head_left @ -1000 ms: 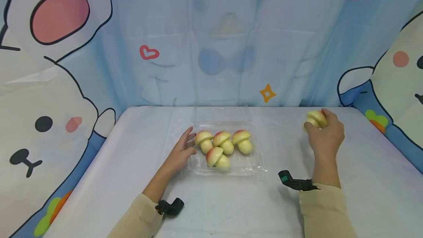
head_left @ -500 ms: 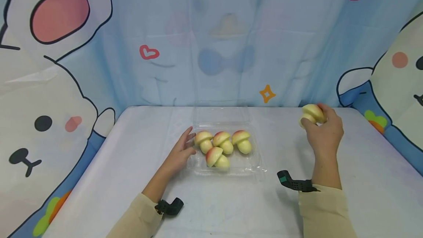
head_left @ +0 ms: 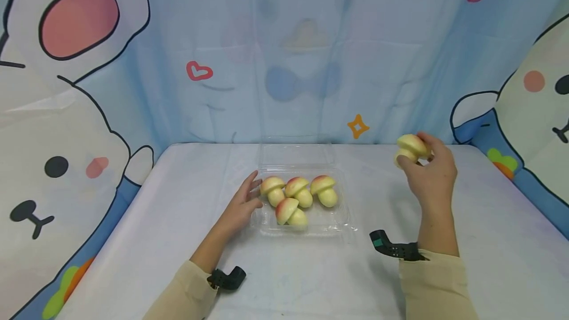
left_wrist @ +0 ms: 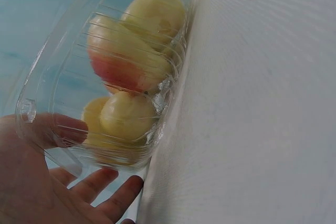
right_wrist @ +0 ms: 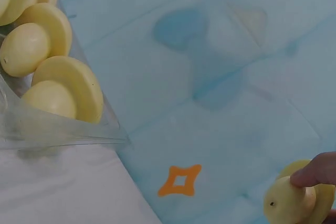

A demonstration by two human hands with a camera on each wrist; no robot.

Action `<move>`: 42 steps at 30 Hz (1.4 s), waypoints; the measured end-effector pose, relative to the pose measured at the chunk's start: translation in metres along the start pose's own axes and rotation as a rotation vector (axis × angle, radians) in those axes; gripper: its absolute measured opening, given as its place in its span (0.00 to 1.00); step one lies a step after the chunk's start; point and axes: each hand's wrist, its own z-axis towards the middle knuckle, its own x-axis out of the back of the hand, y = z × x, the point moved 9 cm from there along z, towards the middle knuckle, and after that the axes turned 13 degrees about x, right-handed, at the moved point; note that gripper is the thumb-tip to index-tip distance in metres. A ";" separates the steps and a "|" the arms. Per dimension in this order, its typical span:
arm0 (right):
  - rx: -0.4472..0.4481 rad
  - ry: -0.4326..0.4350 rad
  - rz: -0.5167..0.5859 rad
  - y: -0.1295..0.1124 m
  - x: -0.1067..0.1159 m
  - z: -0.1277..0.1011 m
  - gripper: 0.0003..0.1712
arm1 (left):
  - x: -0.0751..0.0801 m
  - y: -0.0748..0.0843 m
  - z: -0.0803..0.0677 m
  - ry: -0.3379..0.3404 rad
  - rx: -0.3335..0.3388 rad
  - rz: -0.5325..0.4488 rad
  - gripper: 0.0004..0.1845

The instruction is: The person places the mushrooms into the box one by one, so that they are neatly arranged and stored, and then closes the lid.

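My right hand (head_left: 434,179) pinches a pale yellow toy mushroom (head_left: 411,145) between thumb and fingers, held up above the table's far right. In the right wrist view this mushroom (right_wrist: 286,200) shows its rounded stem end, the thumb lying across it. A clear plastic box (head_left: 328,220) stands mid-table, its lid (head_left: 295,154) folded back. Inside lie several similar mushrooms (head_left: 286,211), some with red-tinged caps. At the box's left side is my left hand (head_left: 240,206), fingers spread and fairly straight. Its thumb (left_wrist: 71,129) shows through the clear plastic in the left wrist view.
A white cloth covers the table (head_left: 284,275), which ends at a light blue printed curtain (head_left: 382,63) behind. Each wrist wears a black camera mount, the left mount (head_left: 227,278) and the right mount (head_left: 395,247) both close over the cloth.
My right hand has risen and drifted slightly left with the mushroom, which has tilted more upright. The left hand and the box have stayed in place.
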 end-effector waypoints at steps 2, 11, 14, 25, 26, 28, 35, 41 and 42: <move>0.016 -0.012 0.005 -0.004 -0.001 -0.001 0.40 | 0.000 0.000 0.000 0.002 0.000 0.002 0.47; 0.132 -0.069 0.021 -0.022 -0.009 -0.002 0.39 | 0.001 0.000 0.000 0.008 0.003 0.008 0.47; 0.172 -0.096 0.038 -0.028 -0.012 -0.002 0.39 | 0.001 0.000 0.000 0.008 0.001 0.010 0.47; 0.342 -0.198 0.061 -0.056 -0.024 -0.011 0.37 | 0.001 0.001 0.000 0.002 -0.010 0.006 0.47; 0.355 -0.205 0.059 -0.058 -0.025 -0.012 0.37 | 0.001 0.000 0.000 0.002 -0.010 0.006 0.47; 0.384 -0.220 0.058 -0.064 -0.027 -0.015 0.37 | 0.000 0.000 0.000 0.001 -0.010 0.006 0.47; 0.497 -0.269 0.066 -0.082 -0.038 -0.024 0.34 | 0.000 -0.001 0.001 0.003 -0.006 0.005 0.47; 0.560 -0.314 0.090 -0.093 -0.046 -0.030 0.33 | 0.000 -0.001 0.000 0.000 -0.004 0.007 0.47; 0.566 -0.324 0.092 -0.094 -0.047 -0.031 0.34 | 0.000 0.000 0.000 0.000 -0.004 0.007 0.47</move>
